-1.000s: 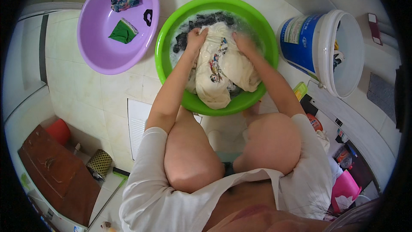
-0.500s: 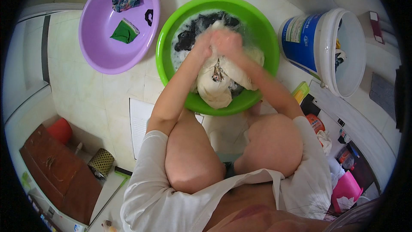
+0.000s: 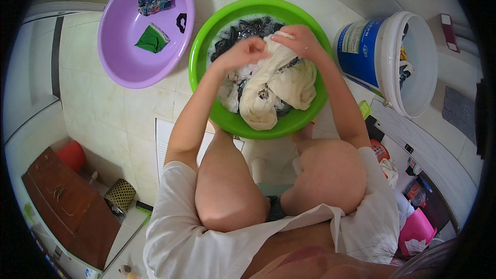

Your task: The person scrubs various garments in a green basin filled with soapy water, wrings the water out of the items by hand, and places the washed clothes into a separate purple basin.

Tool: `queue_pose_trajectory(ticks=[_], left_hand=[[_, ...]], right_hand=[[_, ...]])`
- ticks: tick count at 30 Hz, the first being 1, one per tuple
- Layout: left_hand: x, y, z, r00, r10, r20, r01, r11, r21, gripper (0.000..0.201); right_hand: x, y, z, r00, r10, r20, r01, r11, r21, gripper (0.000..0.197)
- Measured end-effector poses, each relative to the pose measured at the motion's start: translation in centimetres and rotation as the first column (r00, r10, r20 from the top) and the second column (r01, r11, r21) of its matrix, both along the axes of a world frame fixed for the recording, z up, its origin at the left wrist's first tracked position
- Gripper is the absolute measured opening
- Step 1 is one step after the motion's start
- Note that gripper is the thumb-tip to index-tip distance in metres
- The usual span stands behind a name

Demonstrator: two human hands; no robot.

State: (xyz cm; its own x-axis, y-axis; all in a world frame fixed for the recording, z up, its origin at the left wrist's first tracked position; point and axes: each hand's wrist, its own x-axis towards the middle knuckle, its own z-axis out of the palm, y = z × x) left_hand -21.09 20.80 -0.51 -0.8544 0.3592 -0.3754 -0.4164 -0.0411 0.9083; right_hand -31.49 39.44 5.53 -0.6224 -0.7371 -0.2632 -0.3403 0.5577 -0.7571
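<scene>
A cream garment (image 3: 266, 93) with a small dark print lies bunched and wet in a green basin (image 3: 199, 90). My right hand (image 3: 298, 41) is closed on its upper end, at the far side of the heap. Just left of that, my left hand (image 3: 244, 53) hovers by the cloth, slightly blurred, its fingers loosely curled and apart with nothing visible between them. Dark wet clothes (image 3: 248, 30) sit in sudsy water behind the garment. Paler, whitish cloth (image 3: 229, 93) shows under my left wrist.
A purple basin (image 3: 116, 62) at the far left holds a green cloth (image 3: 152, 39), a patterned cloth (image 3: 155, 4) and a black hair tie (image 3: 181, 22). To the right, a tilted white-and-blue bucket (image 3: 364, 51) has clothes inside. A squeegee (image 3: 126, 245) lies at lower left.
My hands were pressed together on the cloth; now they are apart. The left has come off to the left, while the right keeps the garment's end. The cream cloth is spread looser over the basin.
</scene>
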Motion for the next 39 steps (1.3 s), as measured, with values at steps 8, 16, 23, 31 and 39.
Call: queue_pose_trajectory(ticks=[8,16,23,31,39], left_hand=[[6.0,1.6,2.9,0.978,-0.206,0.019,0.206,0.967,-0.151,0.029],[7.4,-2.1,12.1,0.907,0.147,-0.394,-0.365,0.741,-0.564,0.020],[5.4,-3.5,7.6,0.814,-0.154,-0.561,-0.478,0.373,-0.795,0.024],[0.7,0.4,-3.9,0.910,0.212,-0.356,-0.414,0.498,-0.762,0.028],[-0.7,0.3,-11.4,0.941,-0.218,-0.257,-0.170,0.351,-0.921,0.020]], right_hand=[[1.4,4.2,5.7,0.880,-0.376,0.290,0.442,0.871,-0.215,0.024],[2.3,7.1,6.7,0.883,-0.372,0.286,0.449,0.848,-0.281,0.019],[0.7,6.7,1.6,0.990,-0.136,0.027,0.138,0.944,-0.299,0.020],[1.6,-1.0,-10.8,0.956,-0.209,-0.204,0.229,0.970,0.080,0.033],[0.8,-1.2,-16.2,0.884,-0.007,-0.467,0.175,0.931,0.319,0.022]])
